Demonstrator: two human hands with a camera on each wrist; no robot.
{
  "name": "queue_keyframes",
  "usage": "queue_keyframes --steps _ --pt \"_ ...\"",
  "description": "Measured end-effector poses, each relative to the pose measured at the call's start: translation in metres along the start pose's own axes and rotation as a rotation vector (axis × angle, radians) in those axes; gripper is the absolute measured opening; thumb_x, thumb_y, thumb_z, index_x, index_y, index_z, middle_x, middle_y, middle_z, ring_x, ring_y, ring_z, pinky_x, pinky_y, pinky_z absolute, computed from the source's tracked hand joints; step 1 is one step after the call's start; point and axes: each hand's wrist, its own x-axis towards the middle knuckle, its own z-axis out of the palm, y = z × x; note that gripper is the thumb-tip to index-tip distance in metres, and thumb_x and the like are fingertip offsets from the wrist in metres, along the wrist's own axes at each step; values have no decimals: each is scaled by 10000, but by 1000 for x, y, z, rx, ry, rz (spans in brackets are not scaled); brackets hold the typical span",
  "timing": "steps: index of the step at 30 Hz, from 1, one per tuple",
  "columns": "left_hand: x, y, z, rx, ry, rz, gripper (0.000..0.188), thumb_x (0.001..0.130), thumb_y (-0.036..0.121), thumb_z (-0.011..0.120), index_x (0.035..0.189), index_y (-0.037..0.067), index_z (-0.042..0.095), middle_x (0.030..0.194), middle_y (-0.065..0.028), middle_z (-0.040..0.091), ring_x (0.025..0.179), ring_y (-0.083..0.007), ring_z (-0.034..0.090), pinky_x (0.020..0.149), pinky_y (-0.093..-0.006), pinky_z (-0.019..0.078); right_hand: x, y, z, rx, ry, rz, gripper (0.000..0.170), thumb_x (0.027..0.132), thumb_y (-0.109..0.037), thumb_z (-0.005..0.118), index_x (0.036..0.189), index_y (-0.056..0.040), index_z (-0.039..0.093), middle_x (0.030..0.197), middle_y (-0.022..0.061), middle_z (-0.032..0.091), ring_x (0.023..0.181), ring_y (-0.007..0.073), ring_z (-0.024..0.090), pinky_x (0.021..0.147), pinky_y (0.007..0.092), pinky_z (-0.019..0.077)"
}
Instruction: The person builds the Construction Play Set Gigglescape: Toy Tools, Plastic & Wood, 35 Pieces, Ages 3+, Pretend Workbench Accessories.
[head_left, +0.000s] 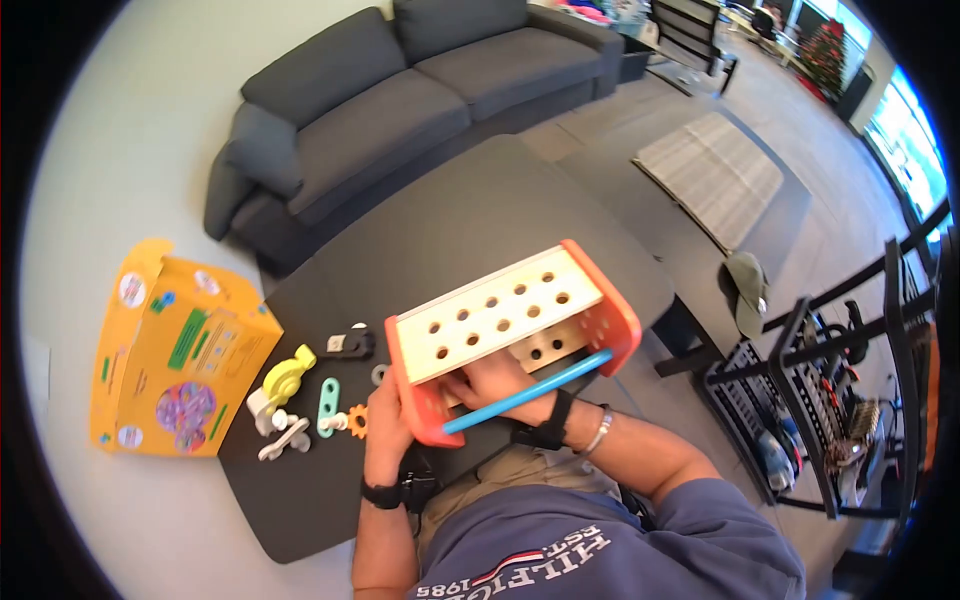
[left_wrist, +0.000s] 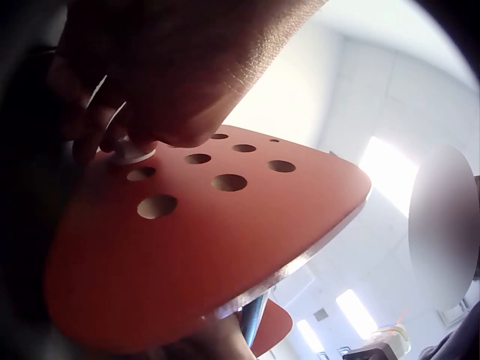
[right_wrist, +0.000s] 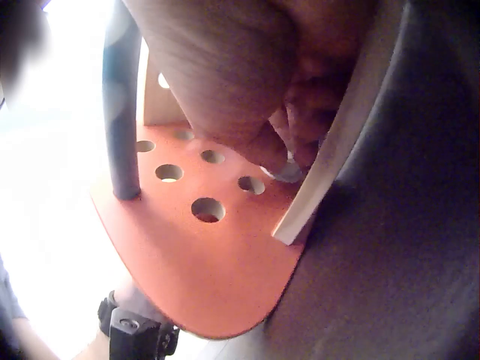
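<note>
A toy toolbox (head_left: pixel 500 312) with pale wooden panels, orange-red end panels and a blue handle bar (head_left: pixel 530 392) is tilted in front of the person. At its left end, the left hand (head_left: pixel 388 425) is outside the orange-red panel (left_wrist: pixel 247 217); in the left wrist view its fingers pinch a white round-flanged piece (left_wrist: pixel 133 153) against a hole. Reaching under the handle, the right hand (head_left: pixel 497 380) is inside the box. The right wrist view shows its fingertips pinching a small white piece (right_wrist: pixel 283 171) at the inner face of that panel, partly hidden by the fingers.
On the dark table (head_left: pixel 460 210) left of the box lie a yellow-green toy part (head_left: pixel 287 378), a teal strip with holes (head_left: pixel 328 405), an orange gear (head_left: pixel 358 421) and a black object (head_left: pixel 355 343). A yellow carton (head_left: pixel 180 360) stands at the left; a black rack (head_left: pixel 800 400) is at right.
</note>
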Motion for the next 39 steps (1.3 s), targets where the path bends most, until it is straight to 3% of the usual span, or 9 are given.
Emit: queue_keyframes --steps 7,13,15,17,19,25,31,36,39 --pt "-16 49 -24 -342 72 -120 671 1197 588 464 1461 -17 585 1198 -111 764 947 -172 700 810 -345 582 -21 -15 0 -338 -125 -138 641 958 -109 706 1563 1 525 1399 304 614 1293 522 603 1069 571 528" --pt "-23 83 -29 -337 12 -38 781 1090 595 686 1528 -32 533 1353 -130 673 930 -125 655 813 -291 549 -43 -34 -4 -573 -263 -213 796 958 -197 760 1616 116 439 1566 366 509 1479 550 492 1188 590 459" --pt "-22 78 -26 -416 5 -58 721 1082 508 710 1523 -36 538 1302 -127 671 902 -123 658 817 -292 553 -44 -55 -23 -482 -519 -129 890 936 -263 843 1618 129 424 1594 388 474 1512 575 445 1232 590 436" --pt "-20 75 -21 -458 48 -91 696 1068 464 734 1514 -37 548 1258 -116 670 861 -118 667 793 -287 554 -37 -75 -47 -449 -550 -230 906 895 -328 906 1551 125 475 1496 384 567 1410 552 565 1170 566 508" --pt "-21 76 -20 -456 26 -101 682 1064 441 753 1505 -41 556 1251 -110 677 837 -113 681 763 -282 558 -22 -99 -67 -223 -852 29 787 899 -315 901 1463 97 539 1345 356 667 1236 521 687 1044 542 580" --pt "-27 84 -43 -292 29 -88 544 1112 452 704 1386 -17 671 1199 -77 741 897 -107 695 783 -315 552 -10 -111 -74 -82 -347 -104 320 939 -143 893 1206 -15 772 914 125 766 700 230 733 651 352 577" --pt "-43 46 -77 516 423 66 340 925 227 907 1182 52 770 1099 -98 730 1041 -312 710 920 -439 567 -7 -95 -67 -93 -220 -71 169 968 -142 865 1054 -14 793 878 114 762 636 251 692 574 354 545" --pt "-57 29 -97 561 197 -231 562 842 177 957 1357 112 741 1400 -92 615 1263 -350 606 1115 -455 532 -8 -79 -53 -60 -198 -85 131 967 -130 856 990 -16 796 835 109 755 608 254 683 567 352 538" --pt "-57 23 -93 561 200 -228 490 854 118 932 1310 94 754 1357 -101 644 1246 -351 643 1078 -453 553 -7 -82 -51 -53 -201 -44 132 964 -135 858 979 -19 797 817 111 746 598 254 677 554 353 531"
